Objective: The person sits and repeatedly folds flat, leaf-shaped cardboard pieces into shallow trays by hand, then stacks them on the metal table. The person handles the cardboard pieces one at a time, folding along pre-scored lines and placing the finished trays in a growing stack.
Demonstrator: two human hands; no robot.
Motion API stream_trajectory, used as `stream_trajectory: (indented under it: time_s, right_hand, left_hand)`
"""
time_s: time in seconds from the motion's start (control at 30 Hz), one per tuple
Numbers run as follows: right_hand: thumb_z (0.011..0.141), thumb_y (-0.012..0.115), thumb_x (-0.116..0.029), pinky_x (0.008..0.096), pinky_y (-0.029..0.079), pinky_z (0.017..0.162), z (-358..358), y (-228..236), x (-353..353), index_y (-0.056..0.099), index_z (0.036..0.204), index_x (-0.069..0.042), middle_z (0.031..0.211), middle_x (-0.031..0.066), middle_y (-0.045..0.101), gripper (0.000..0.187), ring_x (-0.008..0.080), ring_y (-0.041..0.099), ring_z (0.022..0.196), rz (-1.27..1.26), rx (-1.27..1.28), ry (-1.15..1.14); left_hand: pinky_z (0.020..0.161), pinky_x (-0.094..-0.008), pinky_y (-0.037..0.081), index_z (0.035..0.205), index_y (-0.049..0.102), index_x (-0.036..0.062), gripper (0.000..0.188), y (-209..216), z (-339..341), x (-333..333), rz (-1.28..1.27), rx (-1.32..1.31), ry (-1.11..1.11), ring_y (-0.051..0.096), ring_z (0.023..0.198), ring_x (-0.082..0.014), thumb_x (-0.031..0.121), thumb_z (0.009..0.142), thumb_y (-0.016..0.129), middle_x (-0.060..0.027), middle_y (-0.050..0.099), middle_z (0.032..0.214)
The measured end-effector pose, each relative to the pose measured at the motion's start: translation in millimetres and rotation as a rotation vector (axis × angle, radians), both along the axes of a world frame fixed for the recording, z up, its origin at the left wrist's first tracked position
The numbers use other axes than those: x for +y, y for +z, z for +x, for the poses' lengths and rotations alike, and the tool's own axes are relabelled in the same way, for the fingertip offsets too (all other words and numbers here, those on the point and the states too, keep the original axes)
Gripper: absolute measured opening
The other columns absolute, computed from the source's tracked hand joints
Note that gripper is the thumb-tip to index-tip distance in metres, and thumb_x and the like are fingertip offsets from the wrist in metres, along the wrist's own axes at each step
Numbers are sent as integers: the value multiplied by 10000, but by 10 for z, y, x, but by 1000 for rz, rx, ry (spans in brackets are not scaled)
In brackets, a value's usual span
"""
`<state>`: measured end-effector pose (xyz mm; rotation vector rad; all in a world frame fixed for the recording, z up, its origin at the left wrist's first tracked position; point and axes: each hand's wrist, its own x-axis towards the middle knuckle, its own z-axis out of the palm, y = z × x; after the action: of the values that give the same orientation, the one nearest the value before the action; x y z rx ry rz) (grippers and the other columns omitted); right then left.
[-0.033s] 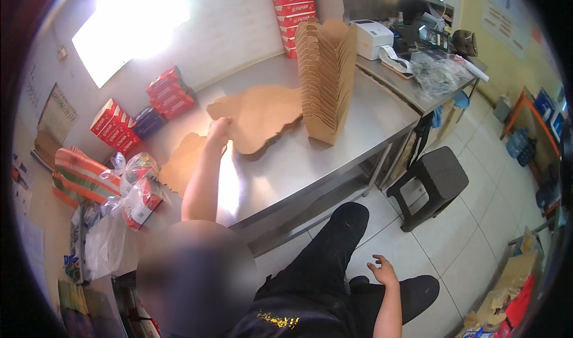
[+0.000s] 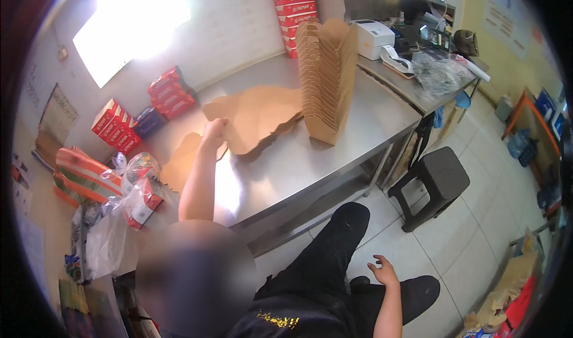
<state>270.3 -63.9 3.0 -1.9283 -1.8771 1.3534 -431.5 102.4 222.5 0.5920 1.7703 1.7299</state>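
Flat brown cardboard box blanks [image 2: 256, 120] lie in a fanned pile on the steel table [image 2: 286, 177]. My left hand [image 2: 215, 132] is closed at the near left edge of this pile, pinching a blank there; its fingertips are partly hidden. More cardboard blanks [image 2: 179, 159] lie just to the left, partly behind my left forearm. To the right of the pile stands a tall nested stack of folded cardboard boxes [image 2: 325, 87]. Away from the table, my right hand [image 2: 385, 271] hangs above my knee, fingers loosely apart, holding nothing.
Red boxes [image 2: 116, 126] and another red stack [image 2: 172, 92] line the wall, with taller red boxes [image 2: 295, 16] at the back. Plastic-bagged goods [image 2: 143, 195] sit at the left. A white label printer [image 2: 373, 38] occupies the side counter. A dark stool [image 2: 433, 186] stands on the floor.
My left hand has shifted slightly left, and the edge of the blank by it has slid left too. My right hand stays where it was.
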Motion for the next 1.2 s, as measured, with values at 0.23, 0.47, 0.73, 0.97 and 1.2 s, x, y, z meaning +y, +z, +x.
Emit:
stream_trajectory:
  time_s: [0.23, 0.47, 0.73, 0.97, 1.2]
  right_hand:
    - [887, 748, -354, 423, 546, 918, -213, 192, 152, 563, 1388, -84, 1262, 254, 659, 598, 345, 701, 1042, -83, 24, 51]
    - [900, 734, -393, 424, 514, 993, -151, 7, 139, 576, 1379, -96, 1234, 217, 689, 586, 359, 665, 1145, -90, -38, 79]
    - [894, 738, -380, 426, 543, 939, -119, 57, 73, 585, 1370, -91, 1256, 236, 674, 577, 364, 680, 1121, -103, -47, 62]
    - [886, 747, -382, 427, 527, 966, -18, -61, 10, 595, 1354, -83, 1229, 232, 688, 575, 371, 681, 1117, -94, -56, 15]
    - [892, 742, -403, 424, 531, 960, -107, 34, 52, 584, 1374, -89, 1236, 230, 684, 597, 374, 682, 1102, -143, -14, 22]
  left_hand:
    - [956, -458, 531, 1477, 401, 15, 802, 373, -193, -887, -303, 870, 289, 641, 1151, -381, 185, 805, 804, -245, 614, 1276]
    - [1163, -471, 361, 1577, 273, 48, 1151, 493, 376, -994, -715, 1357, 214, 389, 1415, -443, 385, 679, 910, -250, 434, 1517]
    - [1094, -556, 388, 1525, 392, 64, 1061, 532, -146, -458, -606, 1411, -192, 460, 1368, -392, 465, 676, 885, -194, 525, 1447]
    - [1000, -577, 432, 1299, 598, 13, 881, 682, 122, -342, -907, 1327, -266, 497, 1265, -362, 489, 624, 906, -176, 592, 1264]
    - [981, -551, 484, 1244, 613, -16, 852, 554, 91, -297, -782, 1410, -171, 530, 1239, -390, 460, 608, 919, -209, 599, 1267]
